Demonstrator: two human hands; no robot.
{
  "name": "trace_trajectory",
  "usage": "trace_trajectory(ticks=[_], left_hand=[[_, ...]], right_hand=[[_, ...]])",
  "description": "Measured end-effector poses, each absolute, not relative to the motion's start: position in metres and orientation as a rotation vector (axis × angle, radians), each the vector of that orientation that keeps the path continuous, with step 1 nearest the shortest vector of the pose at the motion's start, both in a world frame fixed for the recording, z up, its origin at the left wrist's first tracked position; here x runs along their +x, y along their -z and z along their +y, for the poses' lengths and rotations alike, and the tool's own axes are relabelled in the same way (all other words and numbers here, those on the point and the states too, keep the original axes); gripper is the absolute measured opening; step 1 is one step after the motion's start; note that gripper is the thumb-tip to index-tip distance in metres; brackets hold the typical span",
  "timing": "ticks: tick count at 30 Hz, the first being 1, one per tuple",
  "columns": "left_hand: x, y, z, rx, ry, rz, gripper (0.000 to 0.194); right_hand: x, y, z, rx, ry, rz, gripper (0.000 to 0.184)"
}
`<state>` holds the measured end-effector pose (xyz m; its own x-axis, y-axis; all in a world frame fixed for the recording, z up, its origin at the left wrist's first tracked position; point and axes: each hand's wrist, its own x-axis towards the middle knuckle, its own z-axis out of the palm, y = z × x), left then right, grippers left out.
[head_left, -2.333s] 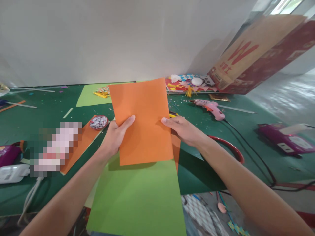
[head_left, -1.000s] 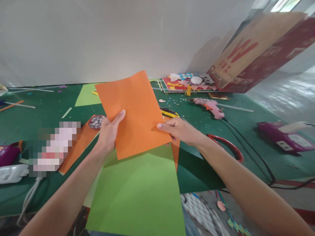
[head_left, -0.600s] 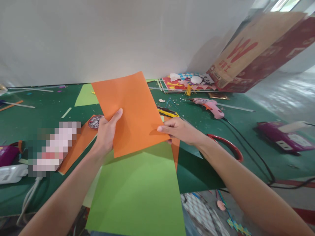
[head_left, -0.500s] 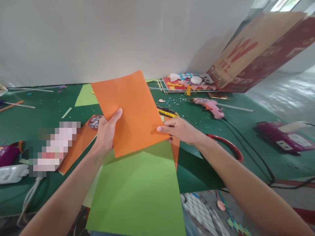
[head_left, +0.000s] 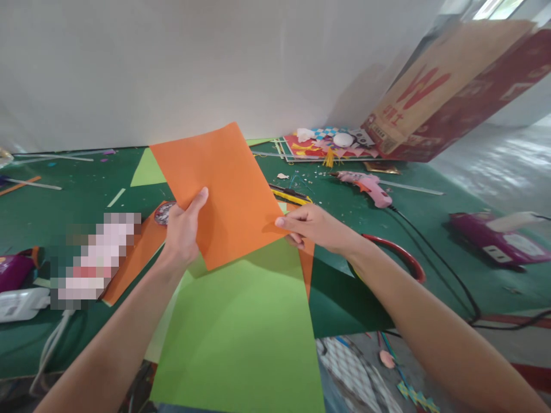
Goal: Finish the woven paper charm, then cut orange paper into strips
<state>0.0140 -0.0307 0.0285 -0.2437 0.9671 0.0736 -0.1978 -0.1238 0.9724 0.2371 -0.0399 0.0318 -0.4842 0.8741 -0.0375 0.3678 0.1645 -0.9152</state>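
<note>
Between my two hands I hold up a sheet of orange paper (head_left: 228,183), tilted toward me. My left hand (head_left: 185,223) grips its left edge, thumb on the front face and the other fingers hidden behind. At the lower right corner, my right hand (head_left: 312,226) pinches the sheet between thumb and fingers. Below it, a larger sheet of green paper (head_left: 241,332) reaches over the table's front edge. Another orange piece (head_left: 307,269) shows from under the green sheet on its right. Just left of my left hand is a round patterned object (head_left: 162,213).
A pink glue gun (head_left: 365,186) lies at right, its cord running past a purple power socket (head_left: 495,238). A red curved handle (head_left: 400,255) is beside my right forearm. A yellow and black cutter (head_left: 293,195), a decorated card (head_left: 331,143) and a paper bag (head_left: 430,97) are farther back.
The orange sheet has shifted slightly left and turned a little, its lower left corner rising. My left hand moved slightly left with it; my right hand keeps its pinch at the corner.
</note>
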Motion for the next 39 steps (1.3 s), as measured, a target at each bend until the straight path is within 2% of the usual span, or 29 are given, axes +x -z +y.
trace_trajectory(ticks=[16,20,23,30,39], left_hand=[[0.015,-0.035,-0.032,0.927,-1.505,1.189,0.024],[0.018,-0.032,-0.037,0.975,-1.289,1.117,0.028],[0.022,-0.031,-0.042,1.008,-1.089,1.041,0.034],[0.023,-0.034,-0.048,1.017,-0.832,0.977,0.031],[0.024,-0.03,-0.049,1.109,-0.693,0.966,0.038]], right_hand=[[0.239,-0.033,-0.04,-1.181,-1.326,-1.951,0.059],[0.236,-0.03,-0.039,-1.272,-1.289,-1.855,0.056],[0.233,-0.026,-0.039,-1.281,-1.321,-1.683,0.046],[0.231,-0.023,-0.039,-1.194,-1.44,-1.201,0.035],[0.23,-0.023,-0.037,-1.126,-1.346,-1.062,0.032]])
